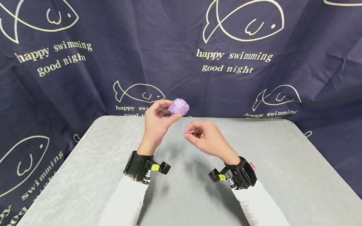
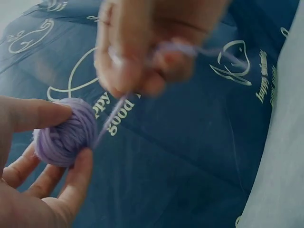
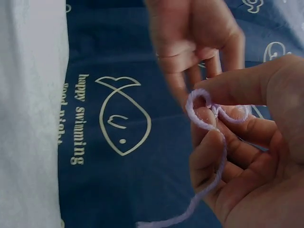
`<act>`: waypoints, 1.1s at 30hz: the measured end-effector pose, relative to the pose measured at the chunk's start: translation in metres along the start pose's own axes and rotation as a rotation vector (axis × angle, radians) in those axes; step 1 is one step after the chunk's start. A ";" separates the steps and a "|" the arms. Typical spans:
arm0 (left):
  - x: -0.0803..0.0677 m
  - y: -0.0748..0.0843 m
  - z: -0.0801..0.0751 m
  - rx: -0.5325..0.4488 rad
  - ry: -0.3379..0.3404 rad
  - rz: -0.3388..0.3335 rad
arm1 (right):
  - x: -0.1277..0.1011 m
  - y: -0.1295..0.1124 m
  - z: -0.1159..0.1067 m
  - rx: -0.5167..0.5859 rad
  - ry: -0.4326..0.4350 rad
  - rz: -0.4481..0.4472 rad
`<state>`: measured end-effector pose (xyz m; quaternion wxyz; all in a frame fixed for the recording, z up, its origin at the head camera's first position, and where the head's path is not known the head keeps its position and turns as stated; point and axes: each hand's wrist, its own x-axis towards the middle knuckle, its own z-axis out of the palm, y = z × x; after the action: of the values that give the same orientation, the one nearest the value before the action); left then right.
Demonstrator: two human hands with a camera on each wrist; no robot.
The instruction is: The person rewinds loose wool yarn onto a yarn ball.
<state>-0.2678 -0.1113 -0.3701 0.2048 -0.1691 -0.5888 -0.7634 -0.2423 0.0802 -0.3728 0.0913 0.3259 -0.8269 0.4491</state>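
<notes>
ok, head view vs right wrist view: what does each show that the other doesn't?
Head only: the purple yarn ball pinched in the left hand, the grey table, both wrist cameras. Right wrist only: the yarn strand looped at the right hand's fingertips. Both: the right hand pinching yarn, and the fish-print backdrop.

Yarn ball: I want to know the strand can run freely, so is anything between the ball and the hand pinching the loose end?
Nothing visible. The left hand holds the yarn ball above the table; the strand crosses open air to the right hand, which pinches it.
</notes>
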 end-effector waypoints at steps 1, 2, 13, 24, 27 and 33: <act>0.000 -0.001 0.000 0.037 -0.004 0.005 | -0.001 -0.002 -0.002 0.002 0.007 -0.005; 0.000 -0.002 0.000 0.063 -0.012 0.005 | -0.001 -0.004 -0.003 0.007 0.014 -0.010; -0.001 -0.012 -0.002 0.308 -0.182 0.034 | -0.002 -0.007 -0.025 0.271 0.108 -0.025; -0.006 -0.010 0.000 0.535 -0.470 -0.023 | 0.001 0.005 -0.039 0.730 0.290 0.059; -0.009 -0.008 0.001 0.565 -0.556 -0.032 | 0.002 0.006 -0.041 0.831 0.322 0.078; -0.011 -0.007 0.001 0.569 -0.711 -0.040 | 0.003 0.008 -0.044 0.963 0.376 0.104</act>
<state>-0.2624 -0.1071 -0.3811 0.0135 -0.3462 -0.8120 -0.4696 -0.2557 0.1174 -0.3509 0.0557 0.2032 -0.5108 0.8335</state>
